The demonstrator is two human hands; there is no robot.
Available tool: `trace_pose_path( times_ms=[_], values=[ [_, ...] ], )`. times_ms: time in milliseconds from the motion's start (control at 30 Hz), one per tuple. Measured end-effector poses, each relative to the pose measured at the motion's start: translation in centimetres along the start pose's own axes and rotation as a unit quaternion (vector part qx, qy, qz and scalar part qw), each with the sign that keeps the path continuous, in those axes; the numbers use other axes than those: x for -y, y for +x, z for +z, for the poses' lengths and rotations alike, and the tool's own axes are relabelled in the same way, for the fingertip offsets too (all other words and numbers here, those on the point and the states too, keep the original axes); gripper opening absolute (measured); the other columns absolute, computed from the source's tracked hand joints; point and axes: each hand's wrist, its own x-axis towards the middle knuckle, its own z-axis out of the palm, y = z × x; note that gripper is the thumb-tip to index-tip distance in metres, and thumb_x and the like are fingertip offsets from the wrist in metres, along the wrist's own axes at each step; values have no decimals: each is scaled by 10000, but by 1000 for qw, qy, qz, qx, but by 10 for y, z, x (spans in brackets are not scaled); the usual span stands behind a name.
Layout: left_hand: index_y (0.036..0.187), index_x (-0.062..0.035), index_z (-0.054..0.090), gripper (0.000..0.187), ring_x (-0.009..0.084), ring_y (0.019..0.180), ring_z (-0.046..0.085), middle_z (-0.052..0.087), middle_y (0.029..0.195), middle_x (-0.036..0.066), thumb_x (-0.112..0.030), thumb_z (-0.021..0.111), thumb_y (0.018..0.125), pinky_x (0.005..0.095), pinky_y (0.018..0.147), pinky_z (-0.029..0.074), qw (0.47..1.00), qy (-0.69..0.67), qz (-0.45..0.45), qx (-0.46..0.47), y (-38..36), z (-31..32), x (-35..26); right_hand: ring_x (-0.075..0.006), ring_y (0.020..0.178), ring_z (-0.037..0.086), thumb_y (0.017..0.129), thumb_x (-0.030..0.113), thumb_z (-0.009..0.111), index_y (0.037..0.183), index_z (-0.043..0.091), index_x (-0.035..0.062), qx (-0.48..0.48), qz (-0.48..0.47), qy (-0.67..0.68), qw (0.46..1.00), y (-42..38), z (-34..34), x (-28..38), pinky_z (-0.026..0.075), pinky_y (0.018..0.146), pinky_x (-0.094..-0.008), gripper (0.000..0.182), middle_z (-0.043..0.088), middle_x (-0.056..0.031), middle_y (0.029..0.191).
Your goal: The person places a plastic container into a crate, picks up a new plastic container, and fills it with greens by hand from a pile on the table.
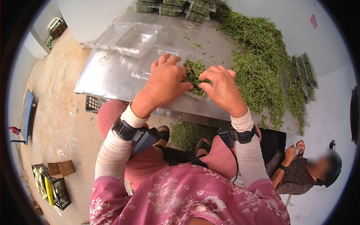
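Observation:
A clear plastic clamshell box (pixel 200 97) lies with its lid open on the metal table. Leafy green sprigs (pixel 194 71) are heaped in its near half. My left hand (pixel 165 79) is on the left side of this heap, thumb and fingers curled in on the sprigs. From the right, my right hand (pixel 222 85) pinches at the same sprigs between thumb and forefinger. Both hands partly hide the box and greens. The flat lid (pixel 144 67) extends to the left, under and beyond my left hand.
Another open clear box (pixel 137 39) stands at the left of the metal table (pixel 101 71). A large pile of loose greens (pixel 258 63) covers the right side. Filled boxes are stacked at the back (pixel 170 9) and far right (pixel 303 75). Another person (pixel 296 168) sits at right.

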Motion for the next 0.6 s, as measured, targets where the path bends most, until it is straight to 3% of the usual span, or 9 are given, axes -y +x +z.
trace_pose_path(
  times_ms=[367,600],
  values=[
    [824,-60,701,185,384,1326,438,581,1333,180,-197,791,736,499,1050,384,999,17,-6,-44,1,8,-2,-273,976,586,815,100,679,861,717,103,-13,-8,-12,1000,0,-1,-5,338,913,-410,60,652,-62,893],
    [998,-56,685,232,345,1207,543,602,1286,161,-127,763,791,498,1045,369,987,-62,91,-117,5,-2,-3,-265,999,596,834,128,676,915,715,94,-42,44,31,998,1,-23,-14,351,914,-411,96,668,-58,944]
  ],
)
